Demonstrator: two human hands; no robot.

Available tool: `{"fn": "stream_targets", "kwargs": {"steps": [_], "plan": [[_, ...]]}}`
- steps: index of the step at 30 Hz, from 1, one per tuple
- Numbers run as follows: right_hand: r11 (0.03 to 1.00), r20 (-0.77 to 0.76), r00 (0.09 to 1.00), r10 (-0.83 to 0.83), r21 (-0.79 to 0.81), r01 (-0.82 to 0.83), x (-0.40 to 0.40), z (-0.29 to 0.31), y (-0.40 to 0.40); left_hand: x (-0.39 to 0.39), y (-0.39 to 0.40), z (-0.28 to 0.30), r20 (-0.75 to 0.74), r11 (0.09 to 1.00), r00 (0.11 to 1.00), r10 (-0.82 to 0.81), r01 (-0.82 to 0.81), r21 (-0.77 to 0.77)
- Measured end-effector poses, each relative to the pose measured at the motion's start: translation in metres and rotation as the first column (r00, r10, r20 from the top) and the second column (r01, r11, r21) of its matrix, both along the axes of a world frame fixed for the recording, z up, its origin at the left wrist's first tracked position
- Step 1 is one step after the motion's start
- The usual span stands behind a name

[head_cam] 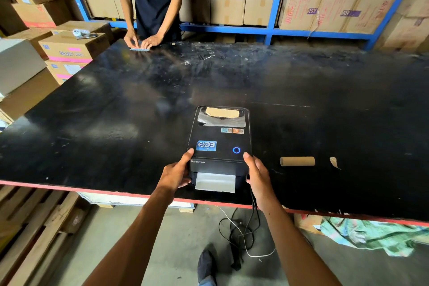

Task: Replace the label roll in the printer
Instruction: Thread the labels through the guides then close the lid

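A black label printer [219,144] sits near the front edge of the black table [116,104], lid closed, a blue ring lit on top. White label stock [215,182] sticks out of its front slot. My left hand [177,173] grips the printer's left front corner and my right hand [256,175] grips its right front corner. An empty brown cardboard core [297,161] lies on the table to the right of the printer, with a torn paper scrap [334,162] further right.
Another person [151,2] stands at the table's far side, hands on a small blue item [139,49]. Cardboard boxes [72,47] are stacked at left, blue shelving [267,28] with cartons behind. Cables [241,230] hang from the printer to the floor; wooden pallets [34,227] lie lower left.
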State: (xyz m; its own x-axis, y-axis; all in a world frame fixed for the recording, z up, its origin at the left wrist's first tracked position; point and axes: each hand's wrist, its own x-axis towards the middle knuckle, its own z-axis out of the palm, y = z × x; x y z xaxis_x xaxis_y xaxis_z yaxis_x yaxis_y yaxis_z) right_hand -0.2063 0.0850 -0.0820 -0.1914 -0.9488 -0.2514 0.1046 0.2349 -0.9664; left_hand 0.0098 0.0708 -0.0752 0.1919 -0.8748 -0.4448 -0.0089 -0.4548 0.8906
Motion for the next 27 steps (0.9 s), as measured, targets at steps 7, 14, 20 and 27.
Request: {"fn": "stream_targets", "kwargs": {"steps": [7,14,20,27], "plan": [[1.000,-0.009,1.000,0.028,-0.012,-0.028,0.0018,0.0054,0.0037,-0.0010,0.0017,0.0000,-0.009,1.000,1.000,-0.007,0.007,-0.018],[0.999,-0.011,1.000,0.028,-0.024,-0.028,0.0035,0.0062,0.0033,-0.0041,0.0033,0.0032,-0.037,0.999,0.999,-0.002,0.000,-0.036],[0.999,-0.028,0.999,0.026,-0.019,-0.027,0.0036,0.0035,0.0019,-0.0064,0.0061,0.0072,-0.037,0.999,0.999,-0.003,0.001,-0.042],[1.000,-0.072,0.997,0.001,-0.016,-0.003,0.0052,0.0085,0.0056,-0.0064,0.0071,0.0071,-0.051,0.999,0.999,0.016,-0.018,-0.040]]}}
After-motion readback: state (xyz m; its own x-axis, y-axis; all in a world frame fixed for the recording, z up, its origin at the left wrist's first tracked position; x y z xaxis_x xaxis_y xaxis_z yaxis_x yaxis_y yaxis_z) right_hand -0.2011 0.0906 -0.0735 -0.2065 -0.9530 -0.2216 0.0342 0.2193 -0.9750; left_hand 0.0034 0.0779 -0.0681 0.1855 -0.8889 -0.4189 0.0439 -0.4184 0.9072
